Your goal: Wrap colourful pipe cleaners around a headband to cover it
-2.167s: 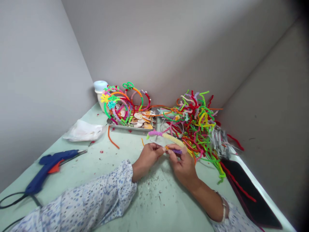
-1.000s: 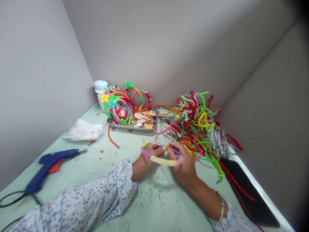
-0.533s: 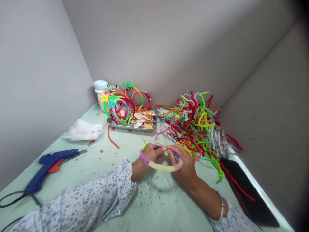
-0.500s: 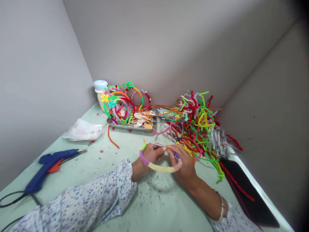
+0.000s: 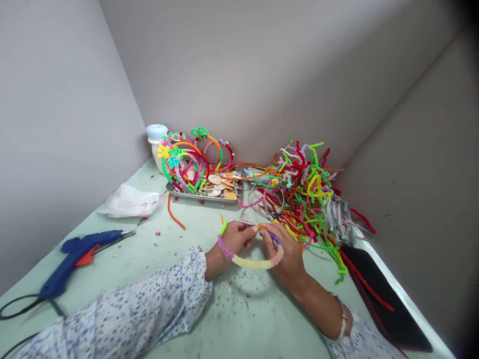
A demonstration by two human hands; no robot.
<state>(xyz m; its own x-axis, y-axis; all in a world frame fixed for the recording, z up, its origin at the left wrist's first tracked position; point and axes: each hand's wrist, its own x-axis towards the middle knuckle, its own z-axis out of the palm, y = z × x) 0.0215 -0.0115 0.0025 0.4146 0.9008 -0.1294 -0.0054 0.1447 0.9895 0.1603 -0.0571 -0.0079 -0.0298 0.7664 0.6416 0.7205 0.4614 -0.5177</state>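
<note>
Headband (image 5: 254,264), chenille-wrapped in colour blocks, is held between both hands, its arc bowing toward the wearer clear of the tabletop (image 5: 149,259); a faint shadow lies below it. Blocks visible: light green, purple, pale yellow, pink, violet, then orange at the pinch point.

Left hand (image 5: 232,242): thumb and index fingers closed on the headband just beside the orange section (image 5: 263,228). A thin pale strip (image 5: 245,222) shows along the top of this hand; cannot tell whether it is uncovered band.

Right hand (image 5: 287,254): fingers pinched on the orange and violet stretch, tips almost meeting the left's. Exact contact is partly hidden.

Technique (judgement): the work appears to be winding the orange fuzzy stem onto the band. Left grip should stay firm and close to the winding point so the band does not twist. Right fingers best roll the stem in short turns under even tension, each coil snug against the last and butted to the violet, leaving no gap. Any sharp wire end would be better pressed flat to the outer side. Slack turns could slide along the band.

Nearby: pile of pipe cleaners (image 5: 305,204) beyond the right hand; glue gun (image 5: 69,262) lies well to the left.
</note>
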